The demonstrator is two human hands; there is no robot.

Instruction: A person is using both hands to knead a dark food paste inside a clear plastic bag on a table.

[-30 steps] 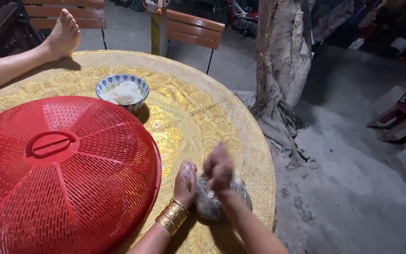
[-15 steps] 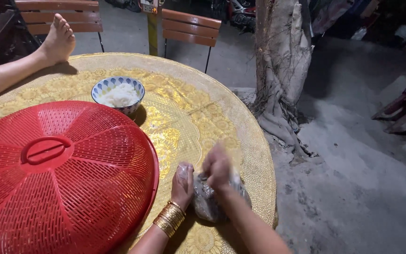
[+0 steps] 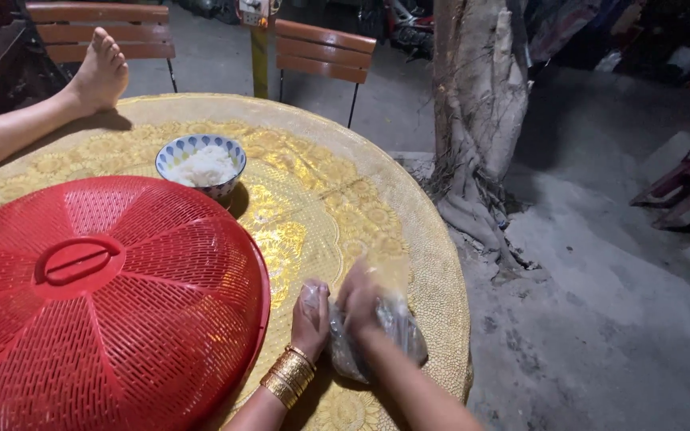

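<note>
Two hands on one clear plastic bag (image 3: 381, 335) at the desk's near edge.
Left hand (image 3: 311, 318), fingers curled, grips the bag's left side; right hand (image 3: 361, 297) closes over its top. On the gold-patterned desk (image 3: 321, 199): one red mesh food cover (image 3: 97, 303), one blue-white bowl (image 3: 200, 165) of rice. One bare foot (image 3: 99, 73) rests on the far edge.
</note>
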